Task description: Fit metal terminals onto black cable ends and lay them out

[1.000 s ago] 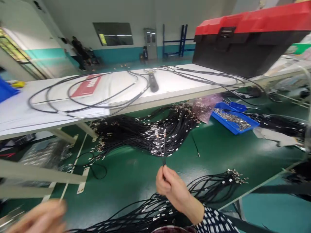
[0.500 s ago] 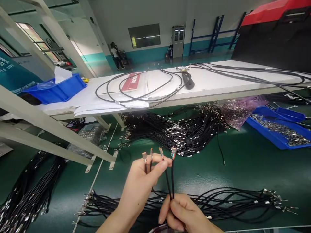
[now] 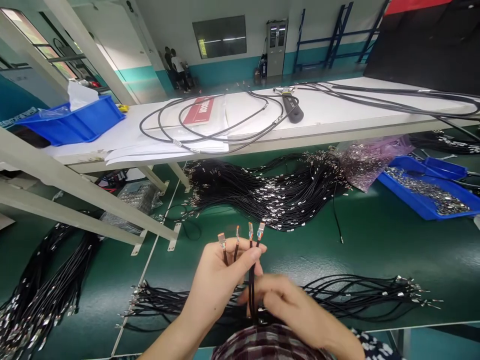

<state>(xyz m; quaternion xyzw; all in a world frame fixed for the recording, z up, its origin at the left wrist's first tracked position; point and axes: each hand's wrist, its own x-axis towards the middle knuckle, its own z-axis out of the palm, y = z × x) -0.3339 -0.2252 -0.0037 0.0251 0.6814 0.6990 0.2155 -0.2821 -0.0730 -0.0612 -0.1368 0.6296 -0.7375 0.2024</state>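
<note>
My left hand (image 3: 221, 275) pinches several black cables (image 3: 252, 285) between thumb and fingers. Their bared ends fan out above it, with flat metal connectors (image 3: 261, 229) and small coloured wires. My right hand (image 3: 281, 302) is just below, slightly blurred, its fingers loosely bent and reaching behind the hanging cables. Its thumb is apart from them. Beneath both hands, a bundle of black cables (image 3: 345, 295) lies across the green work surface (image 3: 300, 260).
A large pile of black cables (image 3: 262, 195) lies ahead, beside a pink bag of metal parts (image 3: 369, 162) and a blue tray (image 3: 431, 212). Above them runs a white shelf (image 3: 255, 122) with coiled cables and a black-handled tool (image 3: 292, 109). More cables (image 3: 48, 280) lie left.
My right hand has loosened from the two cables it pinched and shifted slightly upward. Those two cables now stand closer together in my left hand. The camera view has tilted down.
</note>
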